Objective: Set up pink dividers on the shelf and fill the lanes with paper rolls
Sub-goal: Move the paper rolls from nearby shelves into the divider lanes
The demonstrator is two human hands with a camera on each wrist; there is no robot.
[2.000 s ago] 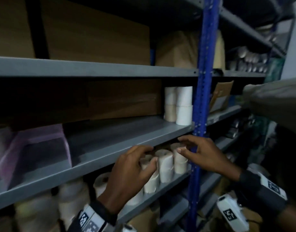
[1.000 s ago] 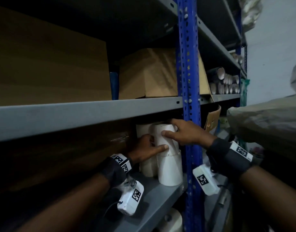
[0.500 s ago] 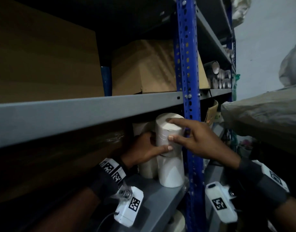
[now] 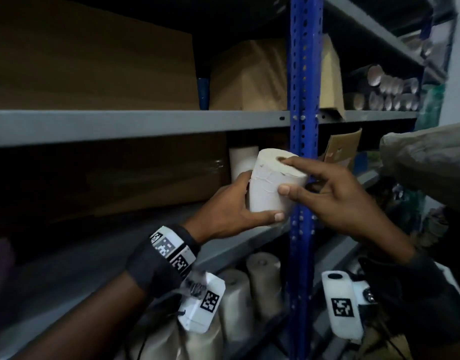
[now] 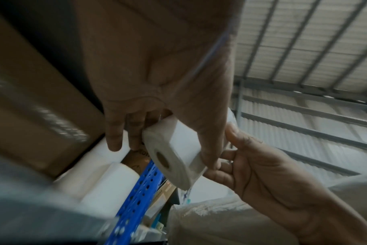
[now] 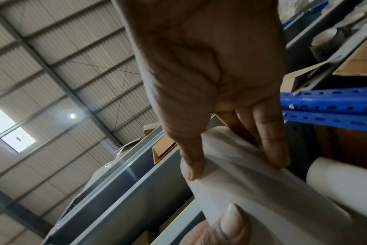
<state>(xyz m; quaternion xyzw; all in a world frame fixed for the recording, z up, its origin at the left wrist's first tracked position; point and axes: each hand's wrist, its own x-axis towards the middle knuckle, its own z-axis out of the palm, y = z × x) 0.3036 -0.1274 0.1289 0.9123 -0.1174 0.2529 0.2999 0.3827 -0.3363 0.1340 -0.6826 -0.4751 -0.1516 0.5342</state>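
Note:
A white paper roll [image 4: 269,188] is held in the air in front of the middle shelf [image 4: 236,245], tilted slightly. My left hand [image 4: 260,198] grips it from the left, thumb under its lower edge. My right hand [image 4: 283,175] pinches its top right, index finger on the top face and thumb on the side. The left wrist view shows the roll [image 5: 178,149] with its core hole, between my left hand [image 5: 161,149] and right hand [image 5: 230,152]. In the right wrist view my right hand [image 6: 230,165] grips the roll [image 6: 251,185]. Another white roll [image 4: 243,162] stands behind on the shelf. A dim pink shape [image 4: 0,258] shows at the far left.
A blue perforated upright [image 4: 303,113] stands just right of the roll. Brown cardboard boxes [image 4: 93,61] fill the upper shelf, and a dark box [image 4: 119,178] sits at the back of the middle shelf. Several rolls [image 4: 262,281] stand on the lower shelf. A grey sack [image 4: 426,162] bulges in from the right.
My hands rose from the lower shelf's rolls to the stack on the middle shelf. They took its top roll and drew it out in front of the shelf.

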